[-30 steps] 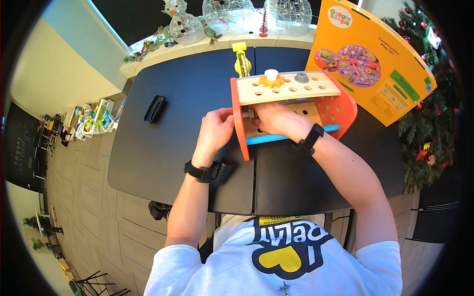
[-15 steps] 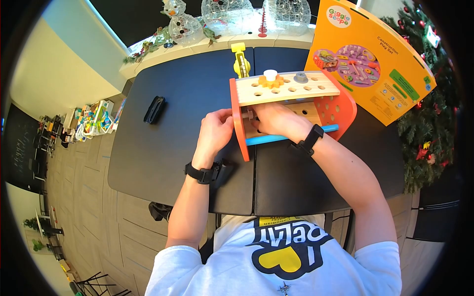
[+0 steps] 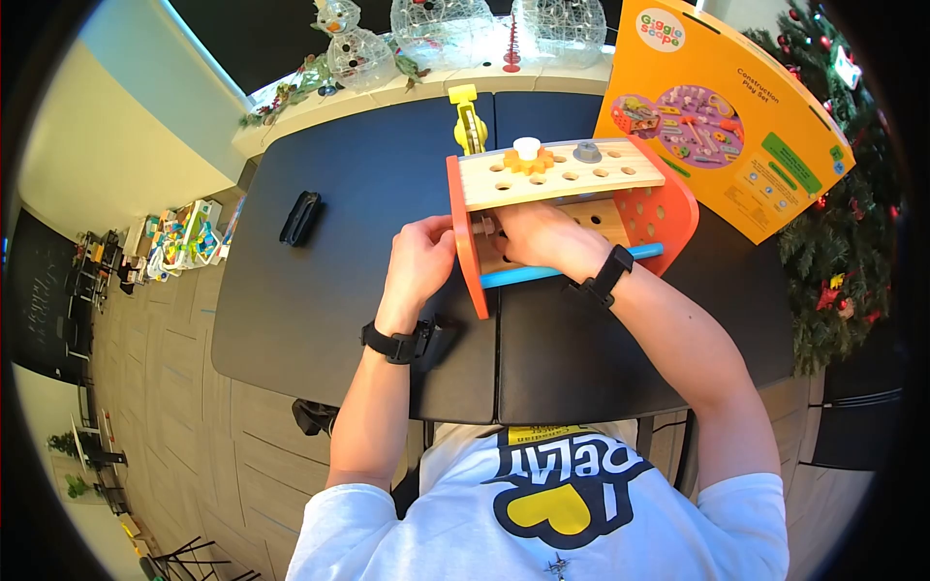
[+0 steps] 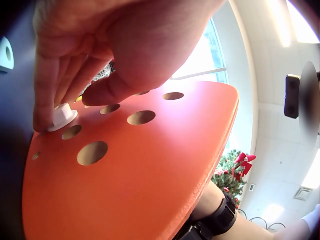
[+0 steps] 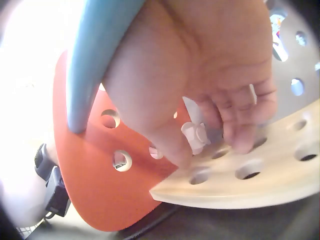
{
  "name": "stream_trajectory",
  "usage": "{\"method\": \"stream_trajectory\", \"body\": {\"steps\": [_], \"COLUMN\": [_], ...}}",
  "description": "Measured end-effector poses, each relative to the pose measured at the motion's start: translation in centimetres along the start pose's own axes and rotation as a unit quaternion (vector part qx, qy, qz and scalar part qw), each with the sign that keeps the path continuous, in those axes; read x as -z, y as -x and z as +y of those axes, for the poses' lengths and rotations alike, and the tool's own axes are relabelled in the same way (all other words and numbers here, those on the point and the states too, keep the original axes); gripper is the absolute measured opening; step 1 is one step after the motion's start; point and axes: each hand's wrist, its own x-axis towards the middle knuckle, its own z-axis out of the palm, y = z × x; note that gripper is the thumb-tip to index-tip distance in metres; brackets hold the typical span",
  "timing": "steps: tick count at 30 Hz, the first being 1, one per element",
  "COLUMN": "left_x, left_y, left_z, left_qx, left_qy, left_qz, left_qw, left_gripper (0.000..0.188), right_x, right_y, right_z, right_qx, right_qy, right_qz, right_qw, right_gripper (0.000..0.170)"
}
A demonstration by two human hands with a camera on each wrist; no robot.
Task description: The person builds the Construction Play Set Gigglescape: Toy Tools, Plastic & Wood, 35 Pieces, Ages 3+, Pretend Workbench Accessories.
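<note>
A wooden toy workbench [image 3: 620, 174] with red side panels stands on the table. My left hand [image 3: 420, 259] is outside its left red panel [image 4: 150, 165]. In the left wrist view its fingers pinch the head of a white bolt [image 4: 62, 116] at a panel hole. Beneath the top board, my right hand [image 3: 542, 237] reaches inside over the blue rod [image 3: 572, 266]. Its thumb and fingers hold a pale nut [image 5: 195, 136] at the panel's inner face, in the right wrist view. An orange gear [image 3: 528, 160] with a white bolt and a grey bolt [image 3: 587, 151] sit on top.
A yellow toy tool [image 3: 469, 121] stands behind the workbench. The orange play set box [image 3: 727, 116] is upright at the back right, by a Christmas tree [image 3: 833, 261]. A black case [image 3: 301, 218] lies on the table's left part [image 3: 320, 310].
Both hands stay at the left panel with hardly any movement. More of the pale nut shows beside the right fingers; the whole head view has shifted slightly.
</note>
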Motion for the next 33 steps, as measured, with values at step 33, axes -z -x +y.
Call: {"method": "stream_trajectory", "body": {"steps": [33], "left_x": [-0.1], "left_y": [0.8], "left_z": [0.2], "left_qx": [0.032], "left_qy": [0.165], "left_qz": [-0.037], "left_qw": [0.985], "left_gripper": [0.038], "right_x": [-0.8], "right_y": [-0.6], "right_z": [0.8], "right_qx": [-0.018], "right_qy": [0.059], "right_qz": [-0.004], "right_qw": [0.998], "right_gripper": [0.048]}}
